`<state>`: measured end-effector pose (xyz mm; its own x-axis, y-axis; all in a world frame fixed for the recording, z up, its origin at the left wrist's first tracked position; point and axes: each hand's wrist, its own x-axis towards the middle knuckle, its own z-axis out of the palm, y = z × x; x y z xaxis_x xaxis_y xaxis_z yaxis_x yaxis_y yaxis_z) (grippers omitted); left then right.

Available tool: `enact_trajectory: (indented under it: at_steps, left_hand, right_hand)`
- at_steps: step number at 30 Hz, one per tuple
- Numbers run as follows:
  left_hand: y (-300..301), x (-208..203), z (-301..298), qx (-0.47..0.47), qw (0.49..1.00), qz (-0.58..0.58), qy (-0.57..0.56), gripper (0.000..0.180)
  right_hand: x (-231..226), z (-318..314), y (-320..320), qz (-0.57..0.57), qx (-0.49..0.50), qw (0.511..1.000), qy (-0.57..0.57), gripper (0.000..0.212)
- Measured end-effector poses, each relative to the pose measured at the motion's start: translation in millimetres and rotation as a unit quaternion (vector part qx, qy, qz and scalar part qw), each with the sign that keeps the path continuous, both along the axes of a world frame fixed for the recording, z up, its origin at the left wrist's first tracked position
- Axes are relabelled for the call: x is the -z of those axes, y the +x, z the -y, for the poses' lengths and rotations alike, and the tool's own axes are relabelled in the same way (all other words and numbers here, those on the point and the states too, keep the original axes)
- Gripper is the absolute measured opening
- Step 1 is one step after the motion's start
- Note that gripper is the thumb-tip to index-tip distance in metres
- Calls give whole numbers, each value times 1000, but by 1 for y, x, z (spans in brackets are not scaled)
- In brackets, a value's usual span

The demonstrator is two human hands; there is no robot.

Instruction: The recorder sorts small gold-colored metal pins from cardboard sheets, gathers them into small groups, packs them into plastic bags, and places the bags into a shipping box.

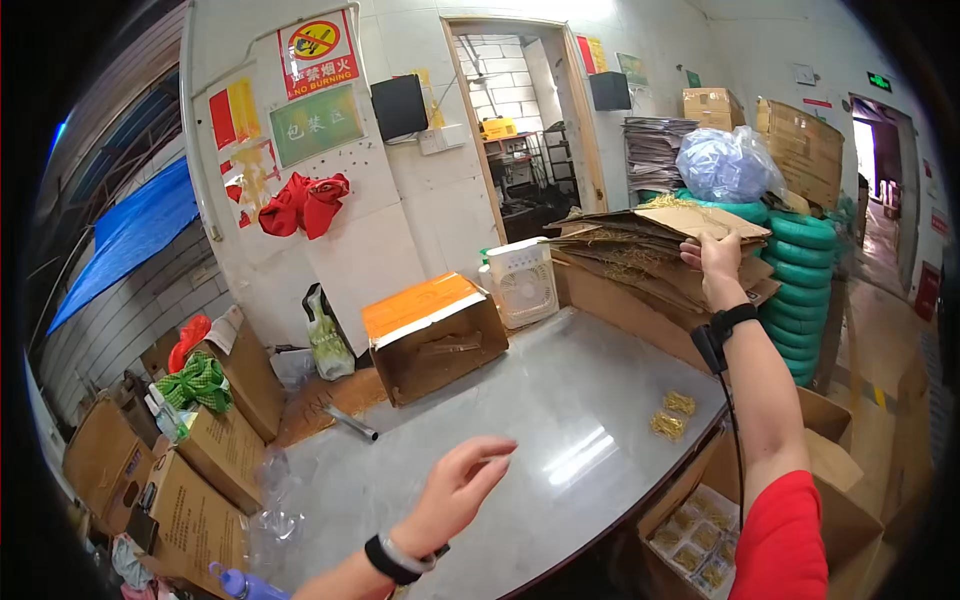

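Note:
At the right, my right hand (716, 264) reaches to a stack of flattened cardboard (640, 258) and grips the near edge of the top cardboard sheet (728, 222). Loose gold-coloured bits lie on that sheet and between the layers. My left hand (458, 490) hovers over the grey metal tabletop (400, 450), fingers stretched out and nothing in them. Two small heaps of gold-coloured pieces (668, 424) rest near the table's right edge. Below that edge, an open carton (690, 545) holds several clear bags of similar gold pieces.
An orange-topped box (435, 335) lies open toward me beside a white fan (523, 283). A metal tube (350, 422) is on the table's left. Cartons (200, 510) crowd the left side. Green wrapped rings (800, 290) are piled behind my right arm.

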<state>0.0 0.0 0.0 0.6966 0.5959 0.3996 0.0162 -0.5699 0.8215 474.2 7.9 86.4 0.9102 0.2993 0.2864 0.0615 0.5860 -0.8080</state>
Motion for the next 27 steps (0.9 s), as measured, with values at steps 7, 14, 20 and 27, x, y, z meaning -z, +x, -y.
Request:
enact_trajectory:
  at_steps: [7, 14, 20, 27]
  left_hand:
    - [149, -62, -79, 115, 964, 125, -205, 32]
    - [292, -97, -133, 117, 899, 247, -342, 34]
    - [382, -104, -173, 158, 821, 317, -448, 44]
    - [436, -102, -198, 167, 799, 329, -475, 31]
  right_hand:
    - [-34, 8, 6, 124, 6, 990, -69, 76]
    - [-33, 19, 11, 111, -59, 990, -63, 55]
    - [-18, 35, 12, 100, -118, 986, -53, 37]
    - [-11, 63, 15, 99, -128, 981, -103, 79]
